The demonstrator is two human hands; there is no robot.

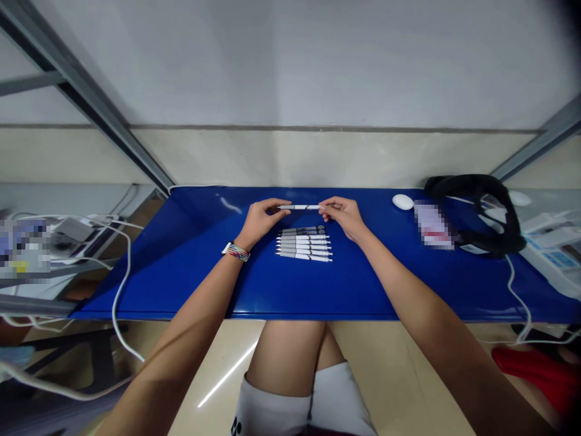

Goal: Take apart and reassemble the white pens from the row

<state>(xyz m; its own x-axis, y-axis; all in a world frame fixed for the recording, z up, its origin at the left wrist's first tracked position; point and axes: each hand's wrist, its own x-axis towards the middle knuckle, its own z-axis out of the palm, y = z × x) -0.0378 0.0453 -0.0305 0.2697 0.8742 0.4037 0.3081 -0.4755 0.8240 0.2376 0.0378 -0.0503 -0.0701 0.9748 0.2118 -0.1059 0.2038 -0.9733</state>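
A white and grey pen (pixel 302 207) is held level between my two hands, over the far half of the blue table. My left hand (pixel 265 219) pinches its grey end between thumb and fingers. At the opposite, white end, my right hand (pixel 344 215) grips it with the fingertips. Just nearer to me, several similar pens (pixel 304 246) lie side by side in a row, their grey grips and tips to the left. The farthest pen in that row (pixel 302 231) looks darker than the others.
The blue table (pixel 363 284) meets a wall at the back. A white mouse (pixel 402 201), a blurred-out packet (pixel 433 225) and a black padded strap (pixel 511 212) lie on the right. White cables (pixel 128 260) hang at the left edge. Metal posts (pixel 113 115) rise at both sides.
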